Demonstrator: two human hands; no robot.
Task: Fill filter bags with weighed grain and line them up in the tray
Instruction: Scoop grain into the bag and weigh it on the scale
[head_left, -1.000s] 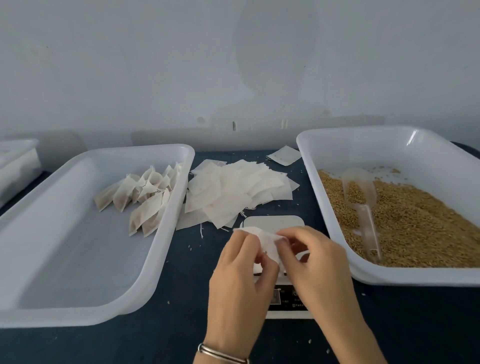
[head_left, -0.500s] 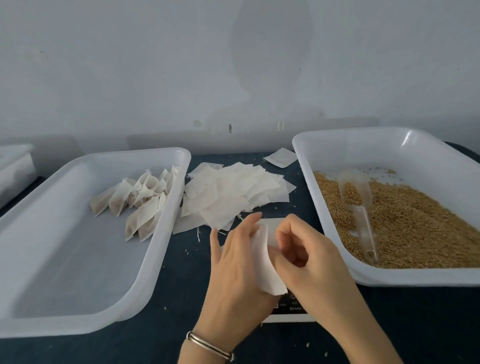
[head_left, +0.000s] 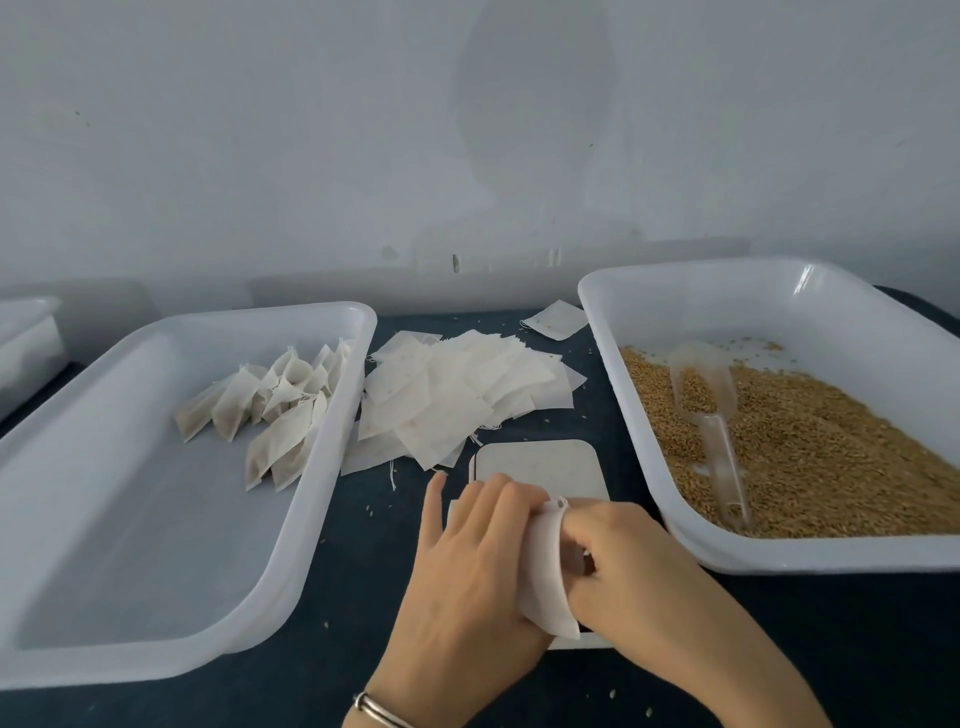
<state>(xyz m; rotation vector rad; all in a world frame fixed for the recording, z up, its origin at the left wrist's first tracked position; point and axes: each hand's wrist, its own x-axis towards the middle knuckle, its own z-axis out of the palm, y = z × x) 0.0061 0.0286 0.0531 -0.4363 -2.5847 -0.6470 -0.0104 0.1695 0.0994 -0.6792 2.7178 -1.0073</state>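
Both hands, left hand (head_left: 470, 566) and right hand (head_left: 631, 566), are pinching an empty filter bag (head_left: 545, 582) open; scooping grain (head_left: 810, 452) likely follows.

The light is soft, cool and rather dim, with a bluish cast over the wall (head_left: 311, 156). A broad faint shadow sits on that wall, above the tray of grain (head_left: 613, 291); a small bright glare streak marks the tray's far right corner. Dim grey shadows lie along the wall base. The wide lens bows the tray rims outward. The hands (head_left: 467, 566) look slightly soft; far detail is smeared.
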